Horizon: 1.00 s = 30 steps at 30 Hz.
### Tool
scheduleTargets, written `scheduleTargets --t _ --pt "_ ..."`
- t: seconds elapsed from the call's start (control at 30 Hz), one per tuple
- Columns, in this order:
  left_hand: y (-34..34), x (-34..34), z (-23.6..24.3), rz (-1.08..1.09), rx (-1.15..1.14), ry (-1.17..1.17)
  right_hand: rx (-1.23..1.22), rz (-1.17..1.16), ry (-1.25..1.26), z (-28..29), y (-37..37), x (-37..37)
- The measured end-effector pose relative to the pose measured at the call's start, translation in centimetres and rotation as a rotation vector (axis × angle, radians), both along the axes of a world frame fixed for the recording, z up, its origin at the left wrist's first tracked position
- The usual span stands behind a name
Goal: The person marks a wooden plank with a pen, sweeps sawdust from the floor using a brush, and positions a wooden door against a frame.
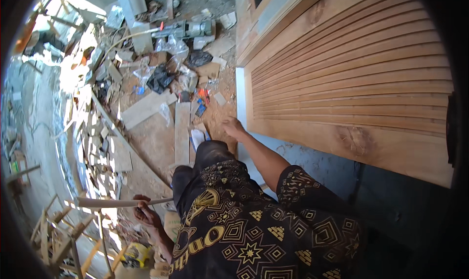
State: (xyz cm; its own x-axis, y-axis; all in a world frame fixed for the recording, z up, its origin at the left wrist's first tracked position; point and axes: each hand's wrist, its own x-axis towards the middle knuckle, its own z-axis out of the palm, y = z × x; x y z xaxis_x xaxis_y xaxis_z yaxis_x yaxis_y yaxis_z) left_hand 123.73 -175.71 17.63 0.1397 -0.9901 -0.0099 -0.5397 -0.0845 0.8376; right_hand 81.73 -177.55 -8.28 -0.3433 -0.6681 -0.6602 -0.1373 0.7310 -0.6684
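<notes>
The floor (156, 142) is bare dirt and sawdust, littered with offcut boards, plastic bags and scraps; a grey power tool (188, 29) lies among the rubble at the far end. A large wooden door (351, 78) with a panel of horizontal slats stands on its long edge along the right, propped against a grey-blue wall (332, 169). Its wood is pale orange-brown, smooth, with a dark knot in the lower rail.

The right hand (233, 128) reaches forward with the arm nearly straight, palm down, fingers spread loosely and resting at the door's near lower corner; its grip is open and holds nothing. The left hand (146, 214) hangs low and back beside the hip, fingers curled shut around a small dark object; what it is cannot be told. Just above that hand lies a thin, pale, curved wooden strip (117, 202), and whether the hand touches it is unclear. The person wears a black shirt with gold geometric patterns.
</notes>
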Motion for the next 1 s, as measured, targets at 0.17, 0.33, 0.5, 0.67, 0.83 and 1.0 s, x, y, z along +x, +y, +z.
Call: scheduleTargets --t 0.17,0.33,0.5,0.67,0.83,1.0 --pt "-14.1 3.4 2.0 -0.130 -0.153 -0.022 -0.326 0.068 -0.072 8.9 -14.4 4.4" --pt "-27.4 8.5 -1.8 -0.369 -0.146 0.045 -0.364 -0.081 0.231 12.6 -15.9 8.5" --pt "-41.1 7.7 -3.0 -0.810 -0.052 0.209 -0.056 -0.386 0.754 8.6 -4.5 16.4" --pt "-48.6 7.7 -2.4 -1.017 -0.128 0.192 0.430 -0.880 -0.053 14.1 2.0 29.0" --pt "-52.5 8.2 -4.6 -1.126 -0.158 0.207 0.489 -0.958 0.192 14.7 3.5 35.1" --pt "-53.2 8.9 -4.0 -1.172 -0.096 0.372 0.265 -1.215 0.229 21.3 -2.3 35.2"
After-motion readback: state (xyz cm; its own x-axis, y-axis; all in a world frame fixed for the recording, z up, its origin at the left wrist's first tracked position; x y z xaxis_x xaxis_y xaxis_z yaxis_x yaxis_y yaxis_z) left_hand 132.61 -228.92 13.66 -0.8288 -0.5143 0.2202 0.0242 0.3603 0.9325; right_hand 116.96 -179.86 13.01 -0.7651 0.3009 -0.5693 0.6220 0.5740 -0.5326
